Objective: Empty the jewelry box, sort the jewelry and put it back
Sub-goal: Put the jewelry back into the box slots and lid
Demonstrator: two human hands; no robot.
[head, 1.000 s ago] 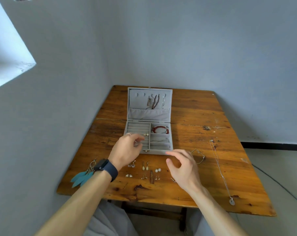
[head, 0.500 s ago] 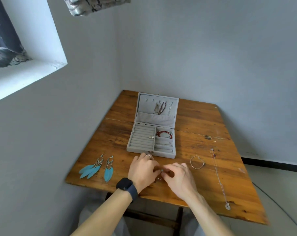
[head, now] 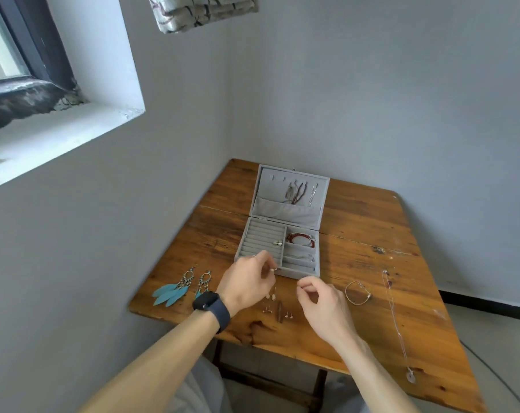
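The grey jewelry box (head: 263, 238) lies open on the wooden table (head: 372, 234), its lid (head: 288, 214) tilted back with chains hanging inside. A red bracelet (head: 301, 238) and a pearl earring pair (head: 278, 242) are in the tray. My left hand (head: 248, 283) pinches a small earring (head: 274, 268) at the box's front edge. To its right, my right hand (head: 323, 304) hovers with thumb and forefinger curled together; I cannot see anything between them. Small earrings (head: 272, 296) lie between my hands.
Blue feather earrings (head: 175, 289) lie at the table's left front. A thin bangle (head: 357, 292) and a long necklace (head: 397, 326) with a round pendant (head: 411, 377) lie to the right. Walls close the left and far sides, and a window sill (head: 59, 138) juts out on the left.
My hands, joined over the small earrings half a second ago, have parted. The left one has risen to the box's front edge with an earring. The camera has tilted up.
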